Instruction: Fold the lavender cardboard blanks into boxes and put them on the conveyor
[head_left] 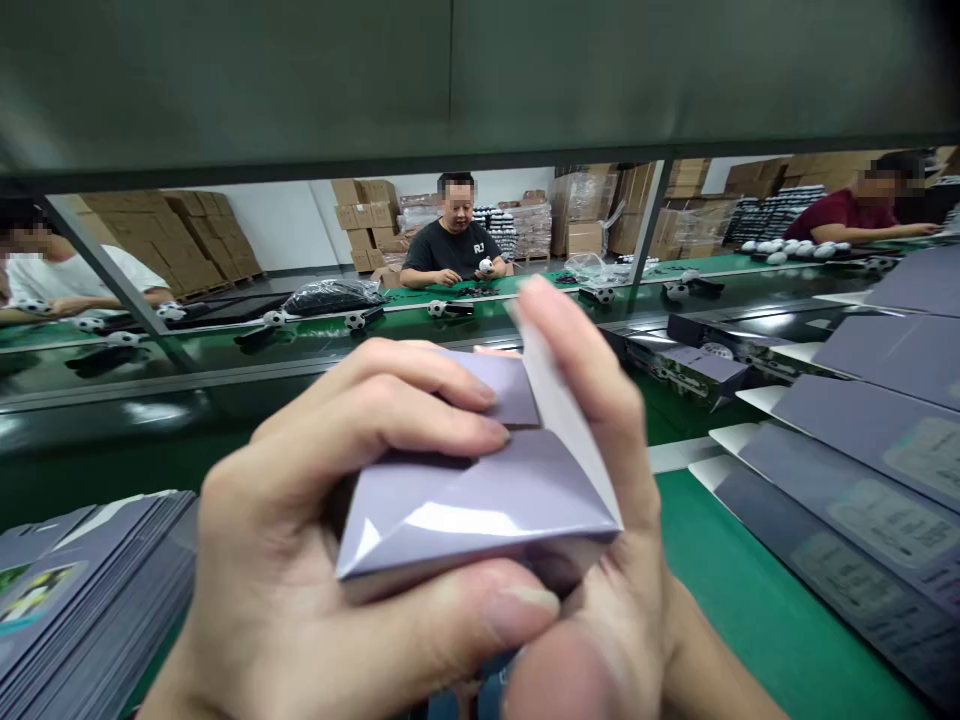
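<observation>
Close in front of me, a lavender cardboard box [480, 490] is gripped between both hands, its flapped end turned up toward me. My left hand [300, 520] wraps the box from the left, two fingers pressing on the end flaps and the thumb along the near side. My right hand [615, 520] closes round the right side, its index finger raised behind a pale flap [566, 410] that stands up from the edge. The box's lower part is hidden by my hands.
Flat lavender cartons lie stacked at left [97, 590], and more cartons [847, 450] are piled at right. Beyond, a conveyor [315, 350] carries black items with small soccer balls [356, 320]. Several people sit across it, one person in black [454, 245] in the middle. A panel [450, 80] hangs overhead.
</observation>
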